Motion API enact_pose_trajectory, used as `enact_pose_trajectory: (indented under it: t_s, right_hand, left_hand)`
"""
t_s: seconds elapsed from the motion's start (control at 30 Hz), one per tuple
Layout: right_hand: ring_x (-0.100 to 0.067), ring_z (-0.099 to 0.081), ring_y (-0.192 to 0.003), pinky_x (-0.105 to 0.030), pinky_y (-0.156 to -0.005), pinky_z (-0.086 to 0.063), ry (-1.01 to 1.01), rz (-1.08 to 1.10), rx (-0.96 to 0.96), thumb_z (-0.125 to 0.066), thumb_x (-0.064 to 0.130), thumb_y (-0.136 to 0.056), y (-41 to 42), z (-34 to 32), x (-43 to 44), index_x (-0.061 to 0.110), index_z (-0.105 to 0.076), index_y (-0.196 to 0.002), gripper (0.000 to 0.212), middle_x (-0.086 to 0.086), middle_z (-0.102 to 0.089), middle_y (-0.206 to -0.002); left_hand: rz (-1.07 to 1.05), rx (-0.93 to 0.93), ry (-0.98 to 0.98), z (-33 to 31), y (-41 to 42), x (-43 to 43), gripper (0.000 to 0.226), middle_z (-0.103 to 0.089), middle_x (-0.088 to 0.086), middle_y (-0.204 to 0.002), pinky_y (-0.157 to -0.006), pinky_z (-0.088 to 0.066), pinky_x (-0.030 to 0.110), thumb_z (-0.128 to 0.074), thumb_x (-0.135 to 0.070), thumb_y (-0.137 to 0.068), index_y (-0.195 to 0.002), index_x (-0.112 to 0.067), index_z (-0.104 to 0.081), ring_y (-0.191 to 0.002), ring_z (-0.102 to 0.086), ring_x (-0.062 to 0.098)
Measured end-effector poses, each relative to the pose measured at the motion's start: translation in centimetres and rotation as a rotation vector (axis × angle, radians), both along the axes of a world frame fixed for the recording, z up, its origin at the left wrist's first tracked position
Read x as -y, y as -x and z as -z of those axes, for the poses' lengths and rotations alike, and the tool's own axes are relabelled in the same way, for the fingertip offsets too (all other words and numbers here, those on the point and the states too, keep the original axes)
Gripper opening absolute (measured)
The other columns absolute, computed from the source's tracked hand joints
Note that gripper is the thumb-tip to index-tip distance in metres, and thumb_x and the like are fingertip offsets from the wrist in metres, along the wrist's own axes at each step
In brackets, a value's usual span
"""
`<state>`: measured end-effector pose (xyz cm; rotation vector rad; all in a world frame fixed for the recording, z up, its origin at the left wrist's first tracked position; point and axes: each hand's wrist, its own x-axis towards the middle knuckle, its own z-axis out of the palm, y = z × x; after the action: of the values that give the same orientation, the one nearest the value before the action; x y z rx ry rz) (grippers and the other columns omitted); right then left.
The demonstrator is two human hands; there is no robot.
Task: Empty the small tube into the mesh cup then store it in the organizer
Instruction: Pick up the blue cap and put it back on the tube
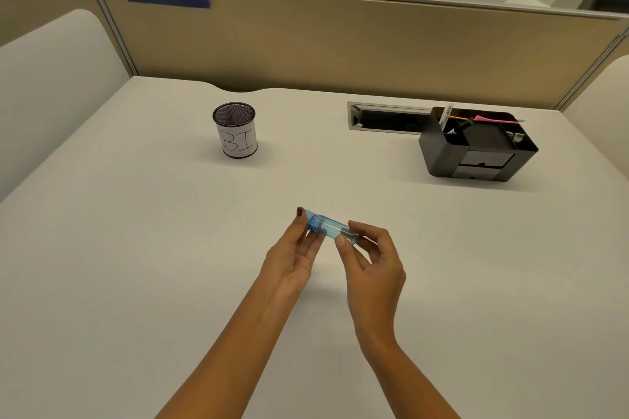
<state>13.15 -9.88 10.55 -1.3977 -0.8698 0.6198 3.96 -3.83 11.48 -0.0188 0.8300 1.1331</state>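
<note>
Small clear blue plastic tube [332, 227], blue-capped: held level above the white desk [136, 248], near its front middle. Cap end is pinched by left hand [292, 258]; other end is pinched by right hand [371, 262]. Black mesh cup [235, 129], paper-labelled: stood far left. Black plastic organizer [476, 146]: placed far right.

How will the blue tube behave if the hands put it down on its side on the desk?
The tube looks round and smooth, so it would probably roll on the flat desk. Its clear plastic wall suggests it is stiff and light. The wider cap might make it roll in a curve.
</note>
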Motion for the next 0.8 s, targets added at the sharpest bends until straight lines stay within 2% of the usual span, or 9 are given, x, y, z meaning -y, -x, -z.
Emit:
enact_pose_trajectory:
  t_s: [0.07,0.13,0.17,0.27,0.33,0.5,0.63,0.73,0.8]
  right_hand:
    - [-0.002,-0.065,-0.100,-0.006,-0.076,-0.051,-0.013,0.001,0.024,-0.074,0.007,-0.083,0.1,0.0,0.1,0.028,-0.063,-0.101,0.029,0.008,-0.069,-0.104]
    - [-0.003,-0.066,-0.099,-0.007,-0.077,-0.052,-0.021,0.002,0.055,-0.075,0.007,-0.082,0.1,0.0,0.1,0.023,-0.065,-0.101,0.027,0.006,-0.069,-0.102]
    - [-0.004,-0.066,-0.098,-0.007,-0.077,-0.052,-0.023,0.001,0.084,-0.076,0.008,-0.081,0.1,0.1,0.2,0.021,-0.065,-0.100,0.026,0.005,-0.069,-0.100]
    - [-0.006,-0.068,-0.092,-0.008,-0.078,-0.053,-0.023,0.001,0.183,-0.078,0.010,-0.079,0.2,0.3,0.3,0.020,-0.065,-0.098,0.025,0.004,-0.069,-0.097]
    - [-0.006,-0.069,-0.088,-0.008,-0.077,-0.054,-0.009,0.001,0.183,-0.079,0.013,-0.078,0.2,0.3,0.4,0.019,-0.067,-0.098,0.024,0.004,-0.070,-0.095]
    - [-0.011,-0.074,-0.070,-0.011,-0.066,-0.056,0.109,-0.067,-0.032,-0.081,0.018,-0.076,-0.5,-0.3,0.4,0.013,-0.069,-0.096,0.024,-0.003,-0.076,-0.084]
    - [-0.017,-0.074,-0.061,-0.020,-0.064,-0.060,0.165,-0.146,-0.121,-0.084,0.017,-0.072,-0.8,-0.6,0.6,0.011,-0.071,-0.094,0.026,-0.006,-0.076,-0.077]
    - [-0.018,-0.073,-0.062,-0.024,-0.065,-0.061,0.173,-0.207,-0.078,-0.086,0.016,-0.069,-0.9,-0.6,0.8,0.011,-0.070,-0.089,0.027,-0.005,-0.075,-0.076]
    - [-0.013,-0.071,-0.076,-0.020,-0.069,-0.059,0.144,-0.243,0.025,-0.088,0.020,-0.068,-0.8,-0.6,0.6,0.018,-0.066,-0.093,0.033,0.002,-0.073,-0.086]
  left_hand:
    - [0.005,0.022,-0.007,-0.2,-0.1,0.2,0.015,-0.068,0.020,-0.100,-0.098,-0.047,0.044,-0.063,-0.012,-0.086,-0.094,0.001,-0.063,-0.098,-0.065,0.031]
    - [0.004,0.024,-0.018,-0.3,-0.1,0.1,0.016,-0.068,0.020,-0.102,-0.098,-0.047,0.044,-0.063,-0.012,-0.085,-0.095,0.001,-0.063,-0.098,-0.066,0.031]
    - [0.006,0.023,-0.023,-0.4,-0.1,0.2,0.015,-0.068,0.020,-0.102,-0.096,-0.050,0.044,-0.063,-0.011,-0.085,-0.095,0.001,-0.063,-0.097,-0.067,0.031]
    - [0.018,0.027,-0.043,-0.4,0.1,0.4,0.014,-0.072,0.019,-0.092,-0.075,-0.058,0.038,-0.064,-0.011,-0.085,-0.093,0.000,-0.065,-0.080,-0.073,0.028]
    - [0.023,0.011,-0.058,-0.4,0.1,0.5,0.014,-0.073,0.017,-0.088,-0.070,-0.059,0.037,-0.064,-0.013,-0.084,-0.092,-0.001,-0.065,-0.080,-0.073,0.027]
    - [0.064,-0.037,-0.127,-0.5,0.5,0.3,0.014,-0.074,0.015,-0.090,-0.076,-0.059,0.036,-0.064,-0.012,-0.084,-0.093,-0.002,-0.066,-0.094,-0.069,0.026]
    - [0.125,-0.125,-0.183,-0.7,0.5,-0.1,0.015,-0.070,0.018,-0.105,-0.075,-0.060,0.033,-0.065,-0.014,-0.085,-0.097,-0.004,-0.066,-0.095,-0.070,0.025]
    - [0.195,-0.202,-0.196,-1.1,0.5,-0.1,0.019,-0.072,0.016,-0.099,-0.074,-0.059,0.031,-0.066,-0.019,-0.085,-0.099,-0.006,-0.067,-0.085,-0.072,0.022]
    - [0.227,-0.217,-0.193,-1.4,0.5,0.0,0.021,-0.073,0.013,-0.094,-0.071,-0.058,0.029,-0.066,-0.021,-0.084,-0.099,-0.007,-0.067,-0.083,-0.071,0.019]
